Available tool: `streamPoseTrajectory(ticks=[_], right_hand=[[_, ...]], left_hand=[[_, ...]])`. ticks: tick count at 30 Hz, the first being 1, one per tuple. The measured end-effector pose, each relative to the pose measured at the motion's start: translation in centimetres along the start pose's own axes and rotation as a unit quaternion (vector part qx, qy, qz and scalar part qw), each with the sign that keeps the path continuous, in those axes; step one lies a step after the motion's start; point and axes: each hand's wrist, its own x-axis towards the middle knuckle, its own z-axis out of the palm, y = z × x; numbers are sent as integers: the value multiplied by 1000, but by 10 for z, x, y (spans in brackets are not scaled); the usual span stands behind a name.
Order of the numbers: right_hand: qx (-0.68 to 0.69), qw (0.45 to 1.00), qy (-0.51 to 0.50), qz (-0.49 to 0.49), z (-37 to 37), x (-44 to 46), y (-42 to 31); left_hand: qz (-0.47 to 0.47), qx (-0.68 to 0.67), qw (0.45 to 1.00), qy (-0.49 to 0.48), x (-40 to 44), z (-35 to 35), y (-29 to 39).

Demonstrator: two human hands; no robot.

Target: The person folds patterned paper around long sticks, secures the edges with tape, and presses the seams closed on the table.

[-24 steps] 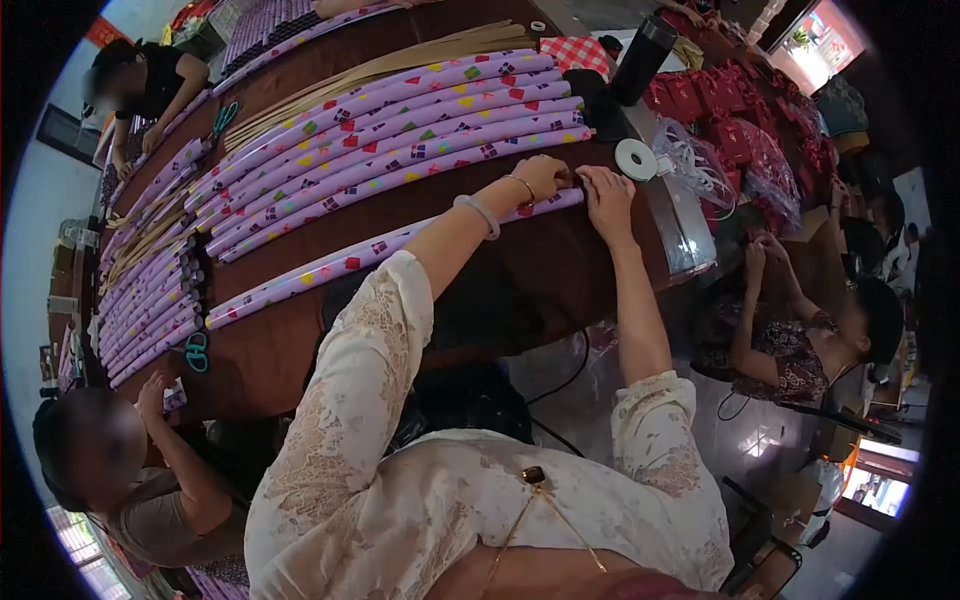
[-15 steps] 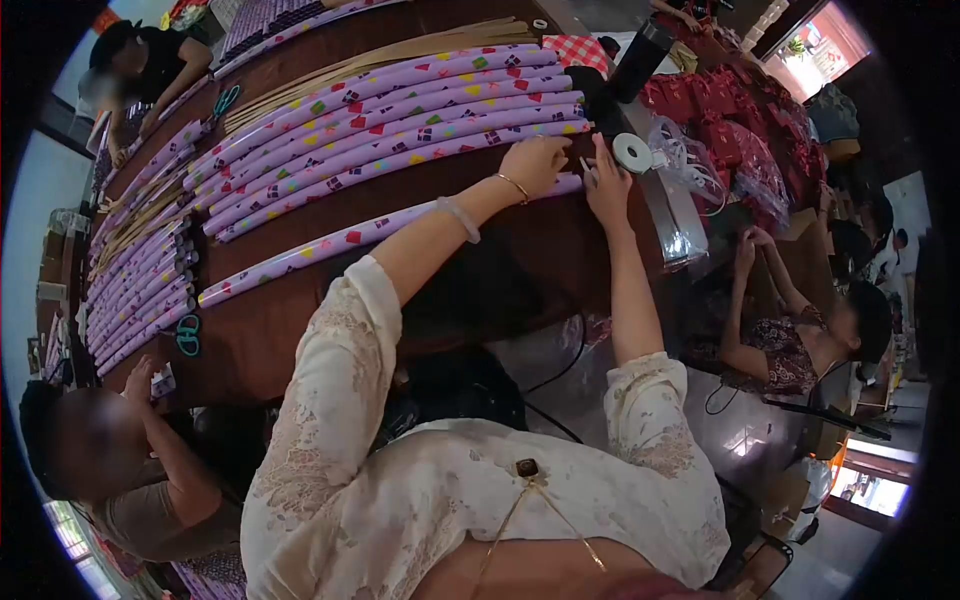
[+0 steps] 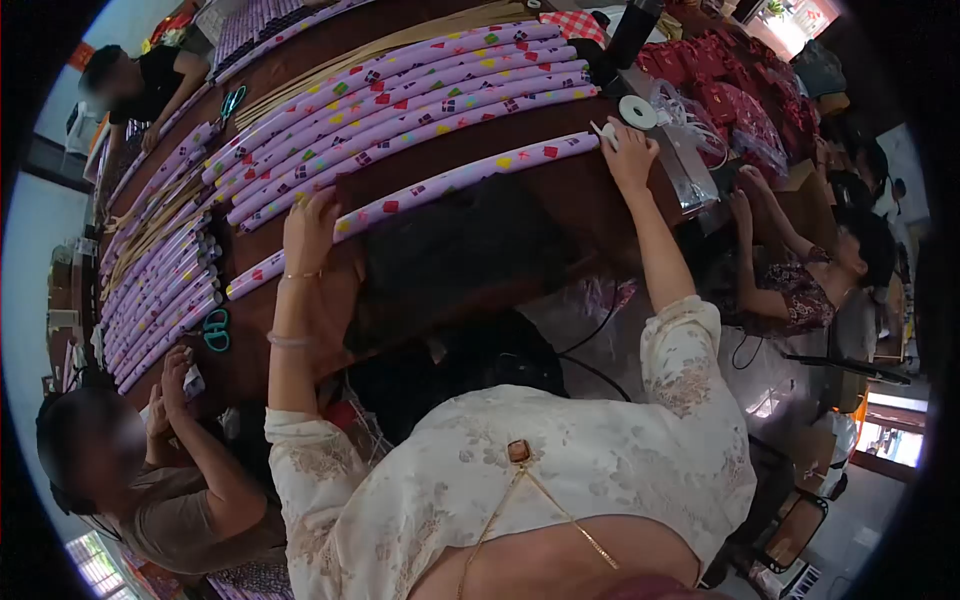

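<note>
A single roll of purple gift wrap (image 3: 465, 178), patterned with small coloured shapes, lies slantwise on the table in front of me. My left hand (image 3: 310, 232) reaches across the roll's left part, palm down, fingers slightly bent and apart. It hides a stretch of the roll; whether it presses on it I cannot tell. At the roll's right end is my right hand (image 3: 630, 158), its fingers drawn together. A small whitish tip pokes out from them beside the roll's end, too small to name. Just beyond that hand sits a white reel of tape (image 3: 638, 112).
Several more purple rolls (image 3: 410, 118) lie side by side behind the single one. Teal scissors (image 3: 216, 330) rest at the left near another pile of rolls (image 3: 165, 290). A black bottle (image 3: 634, 32) and red packets (image 3: 715, 95) are at the right. Other people sit around the table.
My left hand has moved from the roll's right end far to the left. My right hand stays near the right end. The view has shifted slightly.
</note>
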Motion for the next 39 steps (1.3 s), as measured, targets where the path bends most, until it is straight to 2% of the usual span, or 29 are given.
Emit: streamPoseTrajectory(ticks=[1,3,4,6,7,9,10,12,13,17,19,23,25,26,30,32,33,34,35,36,39], right_hand=[[-3,1000,3,2,-2,5,2],[68,982,-6,175,-9,20,4],[50,976,21,211,-19,32,8],[50,978,93,179,-35,54,19],[4,985,106,139,-29,61,33],[-23,992,85,90,-21,65,52],[-61,992,15,106,-6,65,64],[-110,979,-163,57,-2,56,68],[-56,959,-233,152,-5,58,59],[-11,989,-99,113,4,42,63],[10,994,-18,106,10,31,66],[63,992,-46,95,-16,9,34],[173,983,-60,18,-37,2,7],[169,984,-44,-21,-43,-1,-5],[223,963,-119,-95,-67,10,-49],[243,924,-234,-180,-54,21,-57],[216,926,-237,-201,-57,26,-68],[221,924,-238,-204,-50,30,-68],[237,904,-290,-205,-39,38,-66],[251,882,-342,-208,-30,43,-64],[195,886,-347,-236,-30,57,-54]], left_hand=[[-17,11,1000,-8,-14,-6,-8],[-11,44,999,5,-32,-9,-21],[-12,75,997,16,-37,-12,-20],[5,72,997,37,-43,-15,-18],[5,66,997,37,-44,-16,-16],[-1,55,998,40,-46,-15,-16],[-5,56,997,50,-46,-14,-16],[-3,46,999,0,-48,-12,-16],[15,47,999,7,-50,-10,-16],[-15,41,999,10,-51,-3,-15],[-8,43,999,-20,-48,-3,-20],[10,-5,999,-52,-43,-7,-21],[-9,-10,997,-70,-45,-6,-19],[-26,-14,996,-88,-46,-7,-18],[-15,-18,996,-90,-44,-5,-15],[-6,-12,996,-83,-41,-2,-15],[8,20,996,-89,-39,7,-20],[3,23,996,-86,-34,9,-13],[-3,27,996,-82,-30,13,-5],[36,40,997,-53,-27,24,-6],[19,34,997,-59,-15,37,10]])
